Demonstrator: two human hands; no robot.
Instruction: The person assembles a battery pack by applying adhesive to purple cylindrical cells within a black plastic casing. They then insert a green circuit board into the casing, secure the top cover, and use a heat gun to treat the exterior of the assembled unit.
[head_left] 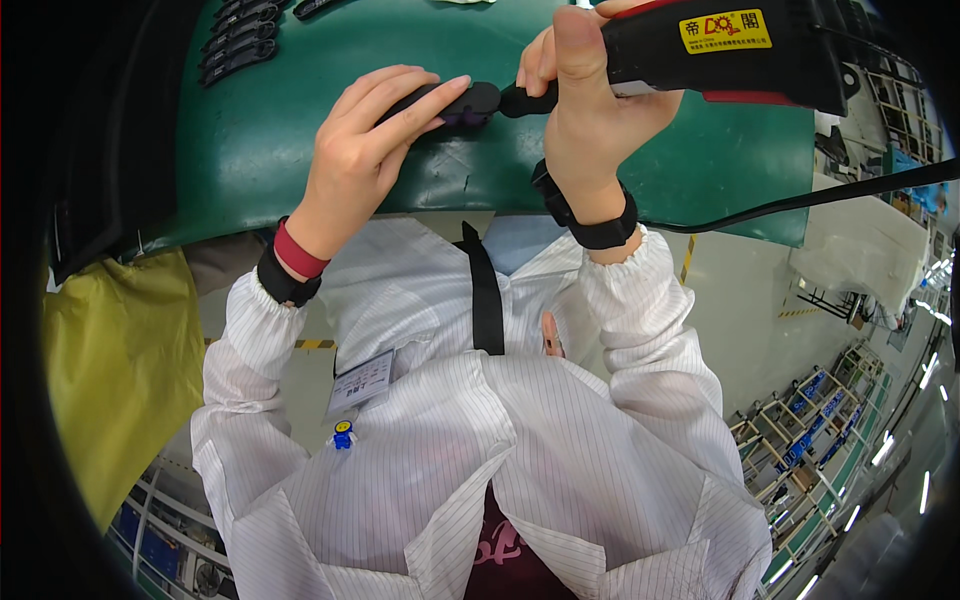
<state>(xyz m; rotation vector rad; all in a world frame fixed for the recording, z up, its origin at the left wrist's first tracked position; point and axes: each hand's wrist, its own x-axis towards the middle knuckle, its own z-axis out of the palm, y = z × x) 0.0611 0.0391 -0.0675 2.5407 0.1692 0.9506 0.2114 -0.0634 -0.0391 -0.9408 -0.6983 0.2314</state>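
My left hand (362, 140) is closed round a dark, rounded, elongated part (482, 98) with a purplish patch on its underside. Its fingers lie along the part's top, above the green mat. My right hand (605, 115) grips a black and red corded power tool (730, 50) with a yellow label; its exact kind is hard to tell. The thumb points up across the tool's left end. At the right fingertips a narrow black piece (528, 101) meets the end of the part in my left hand. Whether this piece belongs to the tool or the part, I cannot tell.
Several slim black pieces (238, 40) lie in a row at the far left of the green-topped table (250, 150). A black strap or cable (800, 203) runs off to the right. Yellow cloth (125, 370) hangs at the left, and racks (810, 420) stand at the lower right.
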